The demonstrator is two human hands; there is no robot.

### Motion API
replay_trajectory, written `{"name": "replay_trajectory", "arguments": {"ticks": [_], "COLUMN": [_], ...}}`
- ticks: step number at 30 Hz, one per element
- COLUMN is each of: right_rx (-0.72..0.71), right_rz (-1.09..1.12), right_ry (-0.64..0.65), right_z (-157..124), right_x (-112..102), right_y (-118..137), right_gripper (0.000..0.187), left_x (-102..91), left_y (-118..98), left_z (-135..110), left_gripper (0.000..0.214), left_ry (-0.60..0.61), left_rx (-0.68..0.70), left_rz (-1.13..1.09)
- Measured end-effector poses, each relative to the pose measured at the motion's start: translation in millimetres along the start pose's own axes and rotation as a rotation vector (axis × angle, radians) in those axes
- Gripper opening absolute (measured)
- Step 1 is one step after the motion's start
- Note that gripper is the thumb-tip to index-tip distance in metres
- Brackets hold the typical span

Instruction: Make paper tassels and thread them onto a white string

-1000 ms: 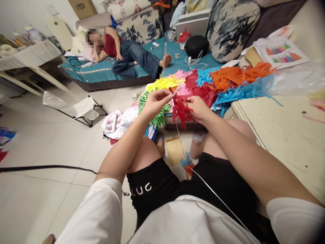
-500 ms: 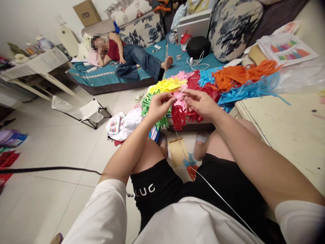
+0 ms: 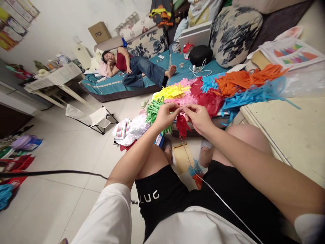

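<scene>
My left hand (image 3: 166, 116) and my right hand (image 3: 200, 119) meet fingertip to fingertip in front of me, both in a pinch. A thin white cord (image 3: 223, 198) runs up from my lap toward the pinched fingers, which hide its upper end. Right below the fingertips hangs a red tissue-paper tassel (image 3: 182, 127); whether it is tied to the cord I cannot tell. Lower down, beside the cord between my legs, is a blue and orange tassel (image 3: 195, 171). Behind my hands lie a green tassel (image 3: 153, 110), a yellow tassel (image 3: 172, 90) and a pink tassel (image 3: 181, 99).
Orange tassels (image 3: 243, 81) and blue tassels (image 3: 256, 95) spread right, beside a cream tabletop (image 3: 284, 125). Printed packets (image 3: 291, 52) lie behind. A person (image 3: 132, 66) lies on the teal-covered sofa (image 3: 106, 88). A white folding chair (image 3: 91, 117) stands left.
My hands have come together and sit slightly lower in view. The right hand's spread fingers have closed into a pinch. The camera view has shifted, showing more of the room at left.
</scene>
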State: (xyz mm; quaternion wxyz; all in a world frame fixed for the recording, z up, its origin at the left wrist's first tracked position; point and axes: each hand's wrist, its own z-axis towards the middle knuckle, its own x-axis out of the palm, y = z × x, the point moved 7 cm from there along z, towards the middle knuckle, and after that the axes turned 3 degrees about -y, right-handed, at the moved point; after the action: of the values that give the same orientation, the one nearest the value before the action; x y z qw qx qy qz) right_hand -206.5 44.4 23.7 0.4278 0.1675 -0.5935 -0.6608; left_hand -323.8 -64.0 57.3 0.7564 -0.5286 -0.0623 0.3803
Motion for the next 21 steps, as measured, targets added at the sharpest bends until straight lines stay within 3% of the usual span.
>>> {"name": "replay_trajectory", "arguments": {"ticks": [6,12,17,21], "right_rx": [-0.025,-0.045,-0.006,0.132], "right_rz": [-0.073,0.046,0.032,0.051], "right_ry": [-0.092,-0.150,0.075,0.313], "right_z": [2,25,26,9], "right_x": [-8,-35,-40,-40], "right_y": [-4,12,49,64], "right_gripper": [0.062,0.050,0.054,0.065], "left_x": [3.9,-21.9,-60.0,-85.2], "left_y": [1,11,36,54], "left_z": [-1,5,9,15], "left_gripper": [0.063,0.059,0.065,0.071], "left_ry": [0.016,-0.219,-0.470,-0.573], "left_rx": [-0.021,0.044,0.013,-0.013], "left_rz": [-0.034,-0.244,-0.194,-0.136]}}
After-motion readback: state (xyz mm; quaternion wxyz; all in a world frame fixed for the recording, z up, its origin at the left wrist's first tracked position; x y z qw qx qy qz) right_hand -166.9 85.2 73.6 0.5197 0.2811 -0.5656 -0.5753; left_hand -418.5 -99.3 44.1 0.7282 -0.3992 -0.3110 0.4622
